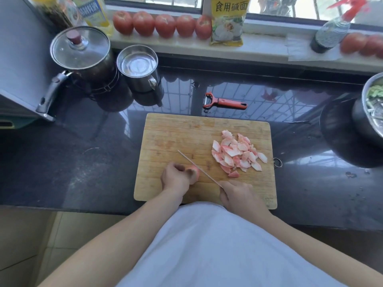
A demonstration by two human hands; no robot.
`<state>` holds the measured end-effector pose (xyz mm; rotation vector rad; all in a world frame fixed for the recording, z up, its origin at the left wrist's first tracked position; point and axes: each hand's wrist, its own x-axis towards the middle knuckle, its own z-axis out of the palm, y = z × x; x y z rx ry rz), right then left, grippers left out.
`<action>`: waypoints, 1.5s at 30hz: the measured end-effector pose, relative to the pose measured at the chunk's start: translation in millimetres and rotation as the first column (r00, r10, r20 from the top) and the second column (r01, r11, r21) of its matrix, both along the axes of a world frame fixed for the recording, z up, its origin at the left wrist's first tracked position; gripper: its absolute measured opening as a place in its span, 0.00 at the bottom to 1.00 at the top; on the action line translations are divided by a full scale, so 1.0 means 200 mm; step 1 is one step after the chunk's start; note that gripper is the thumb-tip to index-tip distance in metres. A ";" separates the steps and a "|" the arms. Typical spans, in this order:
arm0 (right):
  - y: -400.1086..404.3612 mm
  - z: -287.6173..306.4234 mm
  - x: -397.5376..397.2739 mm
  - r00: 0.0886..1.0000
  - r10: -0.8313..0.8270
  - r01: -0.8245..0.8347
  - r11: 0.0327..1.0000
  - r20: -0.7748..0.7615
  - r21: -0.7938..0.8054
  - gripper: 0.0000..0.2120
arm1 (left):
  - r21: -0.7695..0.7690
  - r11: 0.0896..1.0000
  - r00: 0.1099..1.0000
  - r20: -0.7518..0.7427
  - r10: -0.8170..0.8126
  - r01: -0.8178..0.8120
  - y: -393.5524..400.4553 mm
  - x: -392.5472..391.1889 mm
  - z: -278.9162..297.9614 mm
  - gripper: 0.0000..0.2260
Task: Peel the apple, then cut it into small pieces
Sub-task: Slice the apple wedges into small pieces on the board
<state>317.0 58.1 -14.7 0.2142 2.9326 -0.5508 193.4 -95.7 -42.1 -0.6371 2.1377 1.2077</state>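
Note:
A wooden cutting board (176, 133) lies on the dark counter. My left hand (175, 179) grips a pinkish chunk of peeled apple (194, 174) near the board's front left, fingers curled over it. My right hand (240, 195) holds the handle of a knife (199, 168); its thin blade runs up and left, edge-on, right beside the apple chunk. A pile of several pink-white apple pieces (238, 154) sits on the right half of the board. A red peeler (224, 101) lies on the counter behind the board.
A lidded pot (80, 50) and a steel mug (137, 67) stand at back left. Tomatoes (163, 24) and a yellow packet (228, 21) line the windowsill. A steel bowl of greens (373, 108) stands at the right edge.

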 end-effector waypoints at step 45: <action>0.02 0.05 0.05 0.991 0.120 -0.127 0.982 0.059 0.143 0.15 | 0.076 0.994 0.991 0.110 0.073 -0.082 0.04 0.00 0.06 0.09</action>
